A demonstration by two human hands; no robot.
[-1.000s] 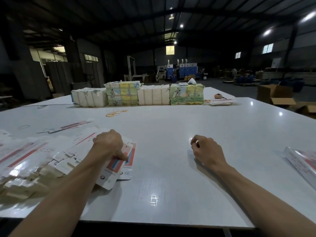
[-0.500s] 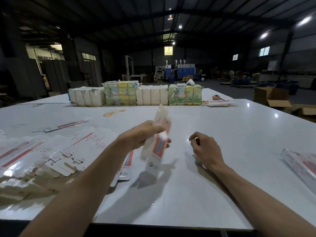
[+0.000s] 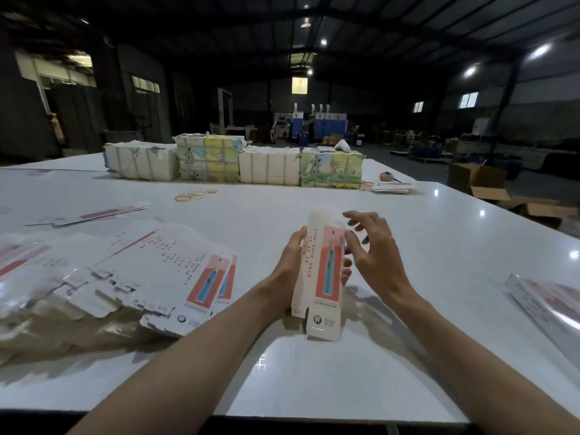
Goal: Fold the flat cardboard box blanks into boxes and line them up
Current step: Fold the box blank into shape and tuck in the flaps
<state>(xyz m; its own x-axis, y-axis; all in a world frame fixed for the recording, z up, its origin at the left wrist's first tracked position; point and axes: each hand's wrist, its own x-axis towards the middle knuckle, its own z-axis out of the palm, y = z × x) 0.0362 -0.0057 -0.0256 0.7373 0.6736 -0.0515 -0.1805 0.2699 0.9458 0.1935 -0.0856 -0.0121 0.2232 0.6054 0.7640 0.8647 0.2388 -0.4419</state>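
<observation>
1. Wide glossy white tabletop (image 3: 408, 246): fills most of the view and carries the bundles, blanks and bands.
2. Row of four paper-wrapped rectangular bundles (image 3: 232, 163): stands side by side along the far side, two plain white, two with green-and-yellow print.
3. Fanned pile of flat white cardboard blanks (image 3: 150, 271) with red-and-blue printed panels: lies on the left of the tabletop, well apart from the bundles.
4. Glossy wrapped white-and-red pack (image 3: 546, 296): lies at the right edge, partly cut off by the frame.
5. Tall, narrow white cardboard box blank (image 3: 323, 277) with a red-and-blue front panel: stands upright near the front centre, between both hands, right of the pile.
6. Person's left hand (image 3: 290, 265): grasps the box blank from its left side, fingers wrapped behind, tips showing at the right edge.
7. Person's right hand (image 3: 375, 255): released, fingers spread and loosely curved by the blank's upper right, thumb at its edge; holds nothing.
8. Loose orange rubber bands (image 3: 194, 194): lie scattered before the bundles.
</observation>
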